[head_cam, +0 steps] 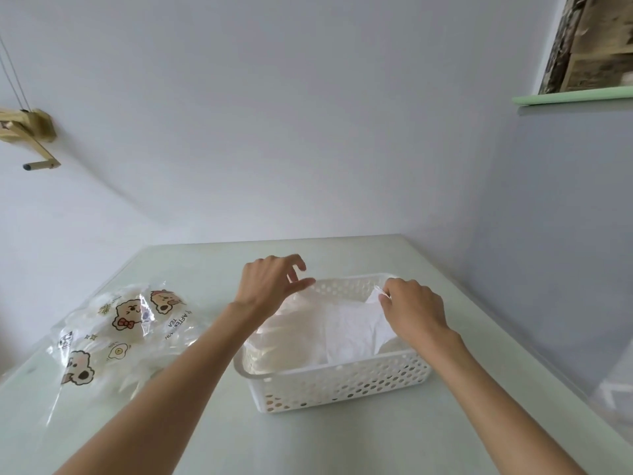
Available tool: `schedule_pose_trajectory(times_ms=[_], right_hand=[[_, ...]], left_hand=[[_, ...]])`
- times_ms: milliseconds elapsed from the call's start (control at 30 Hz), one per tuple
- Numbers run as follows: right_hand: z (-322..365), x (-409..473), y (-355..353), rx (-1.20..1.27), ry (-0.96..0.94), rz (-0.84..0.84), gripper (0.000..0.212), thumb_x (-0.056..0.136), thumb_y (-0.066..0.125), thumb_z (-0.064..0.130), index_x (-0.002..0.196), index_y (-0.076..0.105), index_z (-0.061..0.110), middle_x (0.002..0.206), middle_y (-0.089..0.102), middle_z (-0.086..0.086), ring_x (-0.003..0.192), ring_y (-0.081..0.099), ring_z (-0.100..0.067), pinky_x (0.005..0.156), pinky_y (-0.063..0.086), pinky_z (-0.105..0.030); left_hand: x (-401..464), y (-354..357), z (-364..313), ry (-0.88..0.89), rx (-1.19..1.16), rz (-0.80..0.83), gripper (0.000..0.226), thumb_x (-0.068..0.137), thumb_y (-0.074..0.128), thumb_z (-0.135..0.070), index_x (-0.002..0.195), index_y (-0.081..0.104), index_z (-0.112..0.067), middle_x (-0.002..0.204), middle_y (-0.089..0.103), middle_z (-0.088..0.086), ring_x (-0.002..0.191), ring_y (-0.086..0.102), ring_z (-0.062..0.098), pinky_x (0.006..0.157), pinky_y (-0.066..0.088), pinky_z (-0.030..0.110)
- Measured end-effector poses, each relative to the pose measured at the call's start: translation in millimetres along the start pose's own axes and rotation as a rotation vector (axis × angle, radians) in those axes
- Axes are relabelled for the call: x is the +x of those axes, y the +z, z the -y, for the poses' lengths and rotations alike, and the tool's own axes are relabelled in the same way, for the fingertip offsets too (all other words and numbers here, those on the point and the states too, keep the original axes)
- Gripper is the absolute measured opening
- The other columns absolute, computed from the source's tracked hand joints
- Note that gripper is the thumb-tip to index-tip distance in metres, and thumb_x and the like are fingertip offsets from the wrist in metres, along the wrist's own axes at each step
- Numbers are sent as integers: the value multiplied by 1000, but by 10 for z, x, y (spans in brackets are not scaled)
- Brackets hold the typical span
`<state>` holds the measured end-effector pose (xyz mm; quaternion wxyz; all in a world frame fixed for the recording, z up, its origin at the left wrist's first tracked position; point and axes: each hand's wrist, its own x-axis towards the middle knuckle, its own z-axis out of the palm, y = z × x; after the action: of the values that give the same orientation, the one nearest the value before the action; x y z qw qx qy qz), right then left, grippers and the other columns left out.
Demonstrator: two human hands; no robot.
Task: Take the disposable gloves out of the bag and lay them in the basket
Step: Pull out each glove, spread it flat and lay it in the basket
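A white perforated plastic basket [342, 378] stands on the pale table in the middle of the view. Thin translucent disposable gloves [346, 327] lie inside it, partly crumpled. My right hand [411, 308] is over the basket's far right corner and pinches an edge of a glove between thumb and fingers. My left hand [270, 279] hovers over the basket's far left corner with fingers loosely curled and holds nothing that I can see. The clear bag [126, 330] printed with cartoon bears lies to the left, with more gloves inside.
The pale green table [342, 447] ends at a wall behind and to the right. A wooden crank fixture [30, 135] hangs on the left wall. A green shelf [575, 97] juts out at the upper right.
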<state>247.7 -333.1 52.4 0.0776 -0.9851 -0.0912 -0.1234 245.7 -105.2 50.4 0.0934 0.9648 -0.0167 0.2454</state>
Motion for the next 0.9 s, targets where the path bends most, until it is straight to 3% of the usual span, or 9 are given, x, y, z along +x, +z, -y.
schedule_pose_trajectory(times_ms=[100,167,233,300,400,500,633,733,900], right_hand=[[-21,-33,-4,53,29,3,25,99,47,32,115,57,16,115,64,-6,105,60,-28,81,43,-32],[-60,-79,-69,126,60,-68,31,95,54,34,121,55,18,117,65,-5,106,60,-28,82,45,-32],[-79,-131,-138,214,64,-154,32,92,59,30,123,53,20,111,66,-3,102,61,-28,77,44,-31],[-59,-134,-182,339,-1,-126,26,90,61,22,116,56,24,102,64,2,94,61,-24,71,40,-27],[117,-72,-145,347,-164,264,41,86,66,19,124,54,31,113,53,3,96,56,-19,76,36,-22],[211,36,-68,164,-124,654,75,85,69,24,148,29,32,148,28,-6,99,56,-21,79,44,-23],[162,140,-12,114,-70,771,85,83,72,28,150,20,35,155,21,-6,96,56,-19,94,49,-27],[165,166,-9,86,-91,800,86,84,72,29,151,19,35,155,24,-4,95,56,-17,94,48,-26],[135,94,-165,145,-127,718,78,83,72,33,148,28,31,152,29,-1,115,56,-21,97,45,-27]], left_hand=[[-61,-136,3,-42,-133,-124,19,89,59,-48,100,64,-33,87,70,-19,83,66,1,62,42,18],[-123,-264,40,-22,-164,-106,11,93,57,-35,99,66,-35,90,67,-21,88,65,1,67,45,20],[-225,-359,75,77,-207,87,18,94,55,-40,110,63,-40,107,65,-22,100,61,1,85,49,28],[-325,-379,27,177,-183,388,51,88,53,-57,136,43,-42,140,47,-19,128,44,4,107,36,31],[-449,-241,-22,239,-5,709,98,82,53,-66,153,-3,-28,160,-1,-12,147,0,6,121,9,34],[-470,-114,-41,216,180,801,105,84,46,-69,149,-21,-21,158,-21,-7,146,-16,8,121,-3,35],[-436,-98,-113,151,269,924,102,87,40,-70,148,-25,-21,157,-25,-7,146,-15,10,117,-8,31],[-432,-61,-114,141,301,976,99,90,43,-64,148,-24,-21,157,-26,-7,146,-14,9,118,-7,34],[-464,-294,-156,101,161,832,102,82,44,-73,153,-7,-21,160,-9,-8,148,-7,12,121,-1,38]])
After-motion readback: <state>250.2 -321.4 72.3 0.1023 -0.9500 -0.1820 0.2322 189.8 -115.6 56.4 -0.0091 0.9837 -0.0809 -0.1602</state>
